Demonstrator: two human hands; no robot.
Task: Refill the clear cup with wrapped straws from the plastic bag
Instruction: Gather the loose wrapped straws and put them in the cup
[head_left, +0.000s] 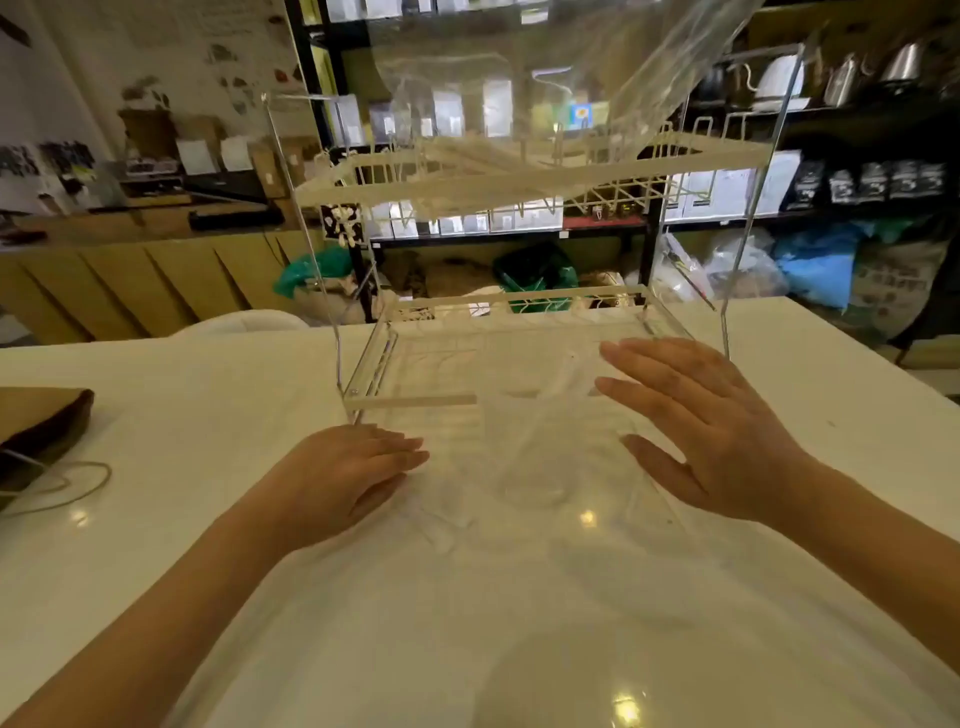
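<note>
Both hands are open and hold nothing: the left hand (358, 467) rests flat on the table (156, 441), the right hand (711, 431) reaches toward the cup (540, 467), probably to take it.

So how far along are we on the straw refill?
Nothing looks done yet. The left hand and right hand are open and empty beside a faint clear shape, possibly the cup. The plastic bag atop the rack appears untouched. All the straw loading remains.

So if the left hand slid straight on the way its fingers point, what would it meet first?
Probably the clear plastic bag lying flat on the white table; the left hand points right, fingertips at its edge. Depth is unclear.
</note>
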